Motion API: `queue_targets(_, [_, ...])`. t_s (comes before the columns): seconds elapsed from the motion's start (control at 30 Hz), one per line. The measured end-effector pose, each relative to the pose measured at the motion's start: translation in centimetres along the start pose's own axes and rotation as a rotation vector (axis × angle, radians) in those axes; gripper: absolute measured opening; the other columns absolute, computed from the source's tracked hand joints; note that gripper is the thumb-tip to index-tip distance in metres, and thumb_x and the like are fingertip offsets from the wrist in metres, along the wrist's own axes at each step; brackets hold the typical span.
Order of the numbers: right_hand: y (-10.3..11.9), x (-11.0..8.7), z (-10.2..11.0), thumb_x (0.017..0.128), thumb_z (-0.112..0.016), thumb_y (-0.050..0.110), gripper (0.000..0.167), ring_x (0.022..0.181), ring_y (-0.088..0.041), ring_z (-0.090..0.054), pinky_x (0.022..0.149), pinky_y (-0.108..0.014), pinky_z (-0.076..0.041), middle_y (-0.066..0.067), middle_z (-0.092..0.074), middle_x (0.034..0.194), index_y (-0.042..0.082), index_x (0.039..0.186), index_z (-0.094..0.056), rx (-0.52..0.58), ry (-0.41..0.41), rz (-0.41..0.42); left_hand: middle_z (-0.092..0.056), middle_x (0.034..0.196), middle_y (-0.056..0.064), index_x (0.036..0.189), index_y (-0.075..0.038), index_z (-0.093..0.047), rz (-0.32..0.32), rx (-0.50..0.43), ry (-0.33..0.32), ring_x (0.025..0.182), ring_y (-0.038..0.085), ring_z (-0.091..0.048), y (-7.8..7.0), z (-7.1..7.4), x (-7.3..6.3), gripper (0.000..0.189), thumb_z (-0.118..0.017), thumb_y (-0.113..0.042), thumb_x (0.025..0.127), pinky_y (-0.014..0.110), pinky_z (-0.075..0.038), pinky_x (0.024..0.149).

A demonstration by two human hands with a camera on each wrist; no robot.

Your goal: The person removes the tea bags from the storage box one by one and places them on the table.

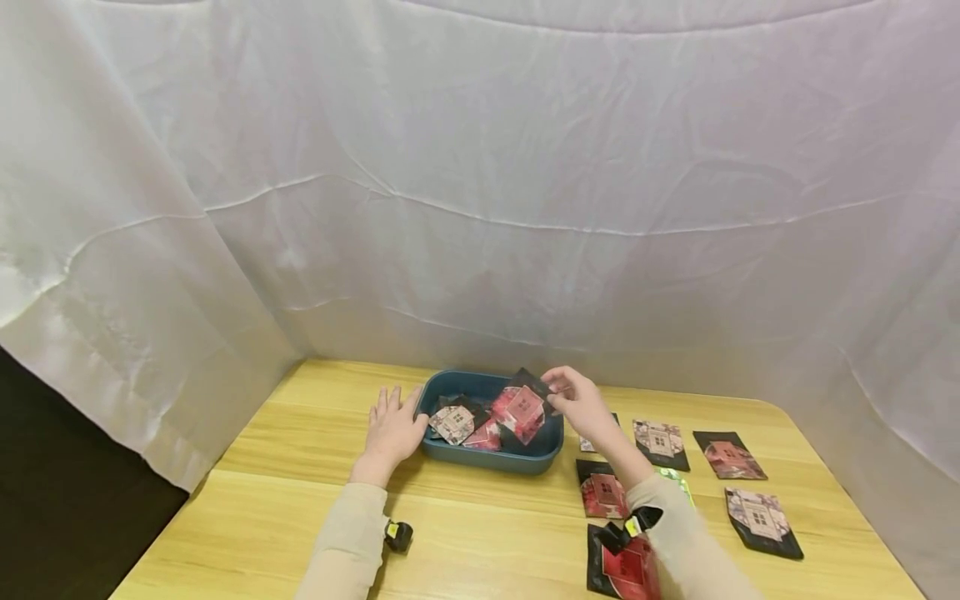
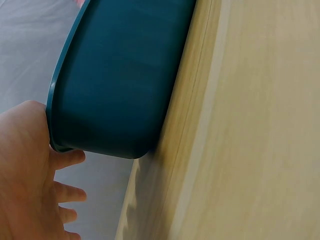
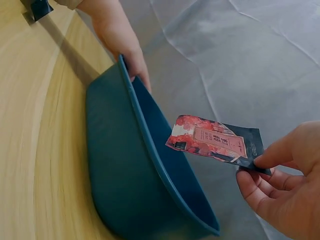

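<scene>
My right hand point(image 1: 581, 404) pinches a black packet with a pink-and-red floral label point(image 3: 215, 140) by its dark end, between thumb and fingers. The packet is tilted above the right part of a dark blue plastic bin point(image 1: 491, 458). At the bin's left end, my left hand point(image 1: 393, 433) touches the rim with its fingers spread; its thumb is partly hidden in the left wrist view. Inside the bin lie several packets, among them a pale floral packet point(image 1: 453, 423) and a pink packet point(image 1: 486, 437).
To the right on the wooden table point(image 1: 480, 533) lie several flat packets, including a pale floral packet point(image 1: 759, 517), a red-labelled packet point(image 1: 727, 457) and a green packet point(image 1: 675, 477) partly under the right arm. A grey-white curtain point(image 1: 525, 208) hangs behind the table.
</scene>
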State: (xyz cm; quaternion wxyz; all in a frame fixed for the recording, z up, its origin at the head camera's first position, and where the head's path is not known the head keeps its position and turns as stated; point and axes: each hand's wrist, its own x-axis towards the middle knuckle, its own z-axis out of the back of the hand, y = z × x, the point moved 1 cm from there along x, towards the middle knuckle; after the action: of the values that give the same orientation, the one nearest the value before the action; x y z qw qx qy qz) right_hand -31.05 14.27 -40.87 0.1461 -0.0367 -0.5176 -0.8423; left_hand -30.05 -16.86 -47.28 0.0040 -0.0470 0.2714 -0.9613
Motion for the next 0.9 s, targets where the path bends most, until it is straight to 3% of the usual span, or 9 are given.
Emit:
queue_targets(0.27, [-1.0,-2.2,3.1,0.093,-0.055,0.0,0.03,0.086,-0.015,-0.062,0.072,-0.028,-0.057,-0.021,-0.059,0.105,-0.001,0.123,-0.056,0.009,0.012,-0.037,-0.018,0.161,0.024,0.153,-0.018,-0.034,0.001,0.016,0.004,0.15,0.045,-0.003,0.1,0.1,0.0,0.058,-0.043,-0.033,0.097,0.066,-0.008,0.118])
queue_targets(0.5, [-2.0,-4.1,4.7,0.093,-0.057,0.0,0.031,0.084,-0.008,-0.062,0.074,-0.03,-0.057,-0.021,-0.06,0.104,-0.002,0.124,-0.055,-0.009,0.011,-0.047,-0.018,0.161,0.023,0.153,-0.019,-0.033,0.01,0.015,0.009,0.15,0.045,-0.002,0.2,0.4,-0.2,0.059,-0.042,-0.034,0.097,0.066,-0.008,0.118])
queue_targets(0.73, [-3.5,-6.4,6.7,0.094,-0.059,0.008,0.033,0.088,-0.003,-0.061,0.074,-0.024,-0.054,-0.019,-0.062,0.109,0.001,0.126,-0.055,-0.03,0.03,-0.061,-0.018,0.161,0.023,0.153,-0.019,-0.034,0.011,0.012,0.009,0.15,0.045,-0.002,0.2,0.4,-0.1,0.058,-0.043,-0.034,0.097,0.066,-0.008,0.118])
queue_targets(0.9, [-4.7,-8.2,8.9,0.095,-0.059,0.014,0.039,0.089,0.0,-0.061,0.075,-0.027,-0.055,-0.017,-0.062,0.11,-0.002,0.13,-0.051,-0.001,0.079,-0.092,-0.017,0.161,0.023,0.153,-0.019,-0.034,0.012,0.005,0.005,0.151,0.044,0.0,0.2,0.3,-0.1,0.058,-0.043,-0.034,0.097,0.065,-0.007,0.119])
